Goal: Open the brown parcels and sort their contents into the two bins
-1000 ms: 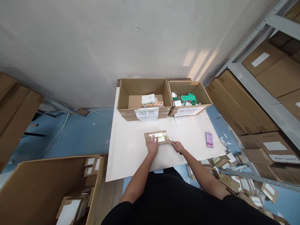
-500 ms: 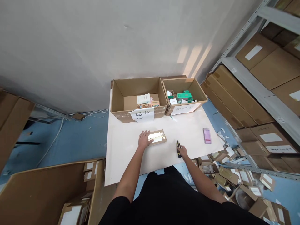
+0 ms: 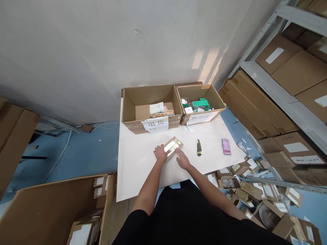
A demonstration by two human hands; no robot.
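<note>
A small cardboard box (image 3: 174, 142) with a white label lies at a slant over the middle of the white table, between my two hands. My left hand (image 3: 160, 153) is closed on its left end, thumb across the top. From the right, my right hand (image 3: 183, 160) grips the box's near right edge with its fingers. To the right of that hand, a black and yellow utility knife (image 3: 199, 148) rests on the table, touched by neither hand. Whether the box's flaps are open cannot be made out.
Behind stand two open cartons with handwritten signs: the left carton (image 3: 131, 126) holds several small packs, the right carton (image 3: 220, 106) green and white boxes. A blurred pink item (image 3: 226, 147) lies at right. Shelving (image 3: 268, 81), floor boxes (image 3: 250, 190) and a large carton (image 3: 51, 180) surround the table.
My right hand has put the utility knife down on the table and moved left to the box. The box has turned, its far end now angled away from me.
</note>
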